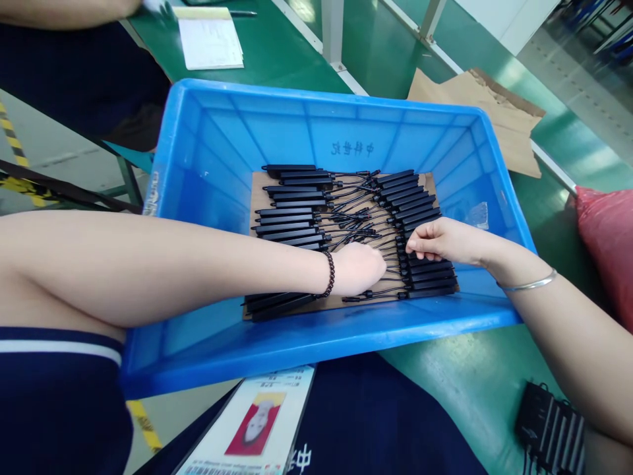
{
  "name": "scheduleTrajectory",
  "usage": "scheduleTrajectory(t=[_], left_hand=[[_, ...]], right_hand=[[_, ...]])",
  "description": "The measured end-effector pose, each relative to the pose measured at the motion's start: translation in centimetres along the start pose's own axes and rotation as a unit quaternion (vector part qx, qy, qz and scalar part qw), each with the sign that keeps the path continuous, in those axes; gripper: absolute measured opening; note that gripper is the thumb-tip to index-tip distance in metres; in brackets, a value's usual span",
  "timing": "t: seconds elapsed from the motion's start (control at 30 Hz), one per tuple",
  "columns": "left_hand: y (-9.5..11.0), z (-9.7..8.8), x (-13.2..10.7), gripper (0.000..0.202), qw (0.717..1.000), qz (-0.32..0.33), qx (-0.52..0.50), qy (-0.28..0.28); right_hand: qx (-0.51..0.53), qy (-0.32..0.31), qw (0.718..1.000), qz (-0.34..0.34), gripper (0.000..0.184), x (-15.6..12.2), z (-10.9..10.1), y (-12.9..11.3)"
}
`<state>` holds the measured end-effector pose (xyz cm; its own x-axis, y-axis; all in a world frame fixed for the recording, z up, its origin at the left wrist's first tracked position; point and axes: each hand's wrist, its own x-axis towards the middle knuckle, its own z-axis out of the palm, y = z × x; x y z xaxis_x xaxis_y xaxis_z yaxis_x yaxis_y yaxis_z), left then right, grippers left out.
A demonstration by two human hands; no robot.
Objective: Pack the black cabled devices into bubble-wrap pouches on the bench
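A blue plastic bin (321, 99) holds two rows of slim black boxes with short cables. The left row (291, 214) and the right row (408, 198) lie on a cardboard sheet (257, 191), their cables (353, 218) meeting in the middle. My left hand (359, 267) reaches down among the cables with its fingers curled; whatever it grips is hidden beneath it. Over the right row, my right hand (438, 241) has its thumb and fingers pinched together close to the cable ends of the boxes. I cannot make out what is between them.
More black boxes (548, 425) lie at the lower right on the green surface (445, 376). Torn brown cardboard (479, 119) and a red bag (608, 244) are beyond the bin. A notepad (210, 43) lies behind it. Another person's arm (69, 13) shows at upper left.
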<state>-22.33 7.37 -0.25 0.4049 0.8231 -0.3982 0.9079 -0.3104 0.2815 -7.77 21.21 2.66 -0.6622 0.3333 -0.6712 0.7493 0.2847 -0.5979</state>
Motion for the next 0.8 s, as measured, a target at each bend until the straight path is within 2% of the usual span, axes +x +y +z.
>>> scheduleTrajectory(t=[0.1,0.23,0.37,0.53,0.6,0.67,0.7,0.8], left_hand=[[-0.2,0.1,0.0,0.025,0.999,-0.015,0.028,0.006],[-0.3,0.9,0.3,0.032,0.998,-0.025,0.044,0.044],[-0.3,0.8,0.5,0.028,0.998,-0.018,0.049,0.042],[-1.5,-1.3,0.7,0.021,0.998,-0.010,-0.036,0.042],[-2.1,-1.8,1.1,0.015,0.991,0.000,-0.113,0.071],[-2.5,-1.6,1.8,0.015,0.959,-0.003,-0.257,0.118],[-2.4,-1.3,2.1,0.021,0.923,-0.015,-0.355,0.144],[-1.7,-0.1,2.9,0.026,0.756,-0.068,-0.625,0.184]], right_hand=[[-0.006,0.013,1.000,-0.010,0.022,0.1,0.0,0.2],[-0.018,0.025,1.000,-0.006,0.019,0.1,0.0,0.0],[-0.016,0.043,0.999,0.013,0.014,0.0,0.0,-0.5],[0.030,0.035,0.999,0.016,0.011,-0.1,0.2,-0.7],[0.034,0.034,0.999,0.014,0.006,-0.1,0.2,-0.7],[0.013,0.044,0.999,-0.002,0.003,-0.1,0.1,-0.5],[0.001,0.056,0.998,-0.014,0.003,0.0,0.1,-0.5],[0.001,0.091,0.994,-0.053,0.005,-0.1,-0.1,-0.5]])
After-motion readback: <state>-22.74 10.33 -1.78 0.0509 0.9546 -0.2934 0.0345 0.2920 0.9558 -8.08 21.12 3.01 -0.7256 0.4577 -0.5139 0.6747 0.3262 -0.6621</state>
